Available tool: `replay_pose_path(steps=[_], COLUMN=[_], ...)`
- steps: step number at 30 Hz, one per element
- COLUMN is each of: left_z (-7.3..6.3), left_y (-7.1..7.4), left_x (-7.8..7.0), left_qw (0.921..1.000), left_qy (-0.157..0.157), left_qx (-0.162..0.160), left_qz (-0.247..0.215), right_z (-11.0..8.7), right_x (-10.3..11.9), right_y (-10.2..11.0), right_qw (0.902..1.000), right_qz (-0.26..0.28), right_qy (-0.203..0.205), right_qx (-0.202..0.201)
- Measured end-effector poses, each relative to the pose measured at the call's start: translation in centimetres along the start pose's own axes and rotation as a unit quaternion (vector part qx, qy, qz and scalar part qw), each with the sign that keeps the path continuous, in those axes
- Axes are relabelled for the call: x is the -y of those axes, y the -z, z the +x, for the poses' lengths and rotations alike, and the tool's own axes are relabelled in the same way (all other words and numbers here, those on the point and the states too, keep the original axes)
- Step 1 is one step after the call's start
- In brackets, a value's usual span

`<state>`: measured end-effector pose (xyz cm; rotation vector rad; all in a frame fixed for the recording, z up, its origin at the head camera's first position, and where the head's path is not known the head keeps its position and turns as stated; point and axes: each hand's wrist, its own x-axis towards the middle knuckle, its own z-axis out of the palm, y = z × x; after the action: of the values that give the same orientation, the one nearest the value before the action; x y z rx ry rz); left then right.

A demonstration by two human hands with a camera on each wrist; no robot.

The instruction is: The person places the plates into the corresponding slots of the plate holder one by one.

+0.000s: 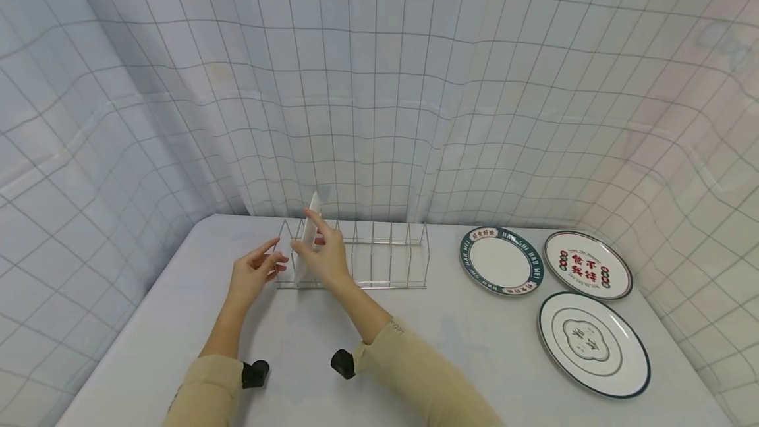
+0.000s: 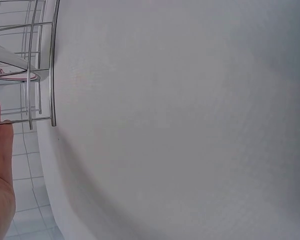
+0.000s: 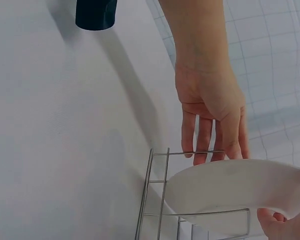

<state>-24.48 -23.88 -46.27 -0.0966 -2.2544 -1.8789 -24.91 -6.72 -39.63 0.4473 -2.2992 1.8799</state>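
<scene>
On the white surface (image 1: 296,348), a plate (image 1: 308,232) stands upright in a wire rack (image 1: 373,242), pinched by the right hand (image 1: 327,257), just right of the left hand (image 1: 252,275), whose loosely extended fingers meet the rack's end.

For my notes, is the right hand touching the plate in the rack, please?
Touching: the head view shows the right hand gripping the plate by its edge.

PLACE: curtained-off work area | grid-patterned cloth (image 1: 379,117) hanging on three sides | white tabletop (image 1: 498,341)
</scene>
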Motion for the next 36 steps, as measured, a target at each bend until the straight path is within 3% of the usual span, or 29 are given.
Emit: replay_pose_path(steps=[11, 17, 23, 29, 36], left_z=[0.0, 0.0, 0.0, 0.0, -0.1], left_y=[0.0, -0.1, 0.0, 0.0, -0.1], left_x=[0.0, 0.1, 0.1, 0.1, 0.0], left_qw=[1.0000, 1.0000, 1.0000, 1.0000, 0.9999], left_qy=[-0.004, -0.003, 0.000, 0.003, 0.008], left_qx=[-0.003, 0.000, -0.002, -0.005, -0.002], left_qz=[-0.002, -0.009, -0.005, -0.008, -0.013], right_z=[-0.4, -0.6, -0.9, -2.6, -5.9], right_x=[0.0, 0.3, 0.4, -0.7, -2.1], right_y=[0.3, 2.5, 7.2, 13.0, 20.2], right_qw=[0.9996, 0.9968, 0.9902, 0.9792, 0.9561], right_qz=[0.001, 0.065, 0.136, 0.194, 0.242], right_qy=[-0.023, -0.042, -0.033, -0.022, -0.051], right_qx=[0.016, 0.018, -0.006, -0.056, -0.157])
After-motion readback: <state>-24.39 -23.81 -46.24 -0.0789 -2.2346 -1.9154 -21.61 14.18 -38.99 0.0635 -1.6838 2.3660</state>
